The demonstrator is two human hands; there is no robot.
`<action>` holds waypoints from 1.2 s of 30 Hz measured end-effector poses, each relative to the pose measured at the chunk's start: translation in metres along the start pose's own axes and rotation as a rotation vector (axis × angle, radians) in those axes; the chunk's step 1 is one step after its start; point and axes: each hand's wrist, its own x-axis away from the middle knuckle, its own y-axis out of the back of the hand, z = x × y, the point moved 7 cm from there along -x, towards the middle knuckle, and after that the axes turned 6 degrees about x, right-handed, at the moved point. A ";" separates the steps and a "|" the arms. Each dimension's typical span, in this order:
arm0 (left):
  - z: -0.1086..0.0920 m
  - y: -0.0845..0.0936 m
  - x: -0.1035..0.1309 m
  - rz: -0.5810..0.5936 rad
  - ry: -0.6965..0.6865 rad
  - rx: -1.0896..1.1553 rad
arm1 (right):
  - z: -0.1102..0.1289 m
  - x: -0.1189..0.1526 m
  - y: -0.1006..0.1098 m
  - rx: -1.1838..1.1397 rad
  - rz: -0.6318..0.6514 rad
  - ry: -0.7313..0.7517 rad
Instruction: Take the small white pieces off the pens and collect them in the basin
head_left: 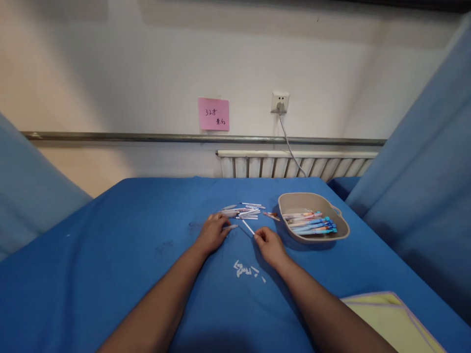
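Right grip (270, 244) pinches white pen refill (248, 227), far end toward 11 o'clock; left grip (213, 232) holds pen barrel (233, 226) at refill's 9 o'clock. We risk refill swivelling: end-only hold.

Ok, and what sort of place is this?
Perhaps a ward or treatment room, though nothing settles it: blue curtains hang at both sides of a blue-covered surface, and a rail runs along the wall above a radiator.

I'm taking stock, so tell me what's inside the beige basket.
The beige basket holds overlapping pens, some partly blue. The floor beneath them, and any lower pens, can't be seen.
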 end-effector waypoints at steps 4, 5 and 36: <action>-0.002 0.000 0.004 0.068 -0.051 0.143 | -0.011 -0.006 0.001 -0.139 -0.048 -0.059; -0.004 0.000 0.004 0.072 -0.069 0.153 | -0.013 -0.006 0.000 -0.172 -0.048 -0.079; -0.007 -0.001 0.009 0.113 -0.020 0.181 | -0.013 -0.004 -0.006 -0.499 0.013 -0.177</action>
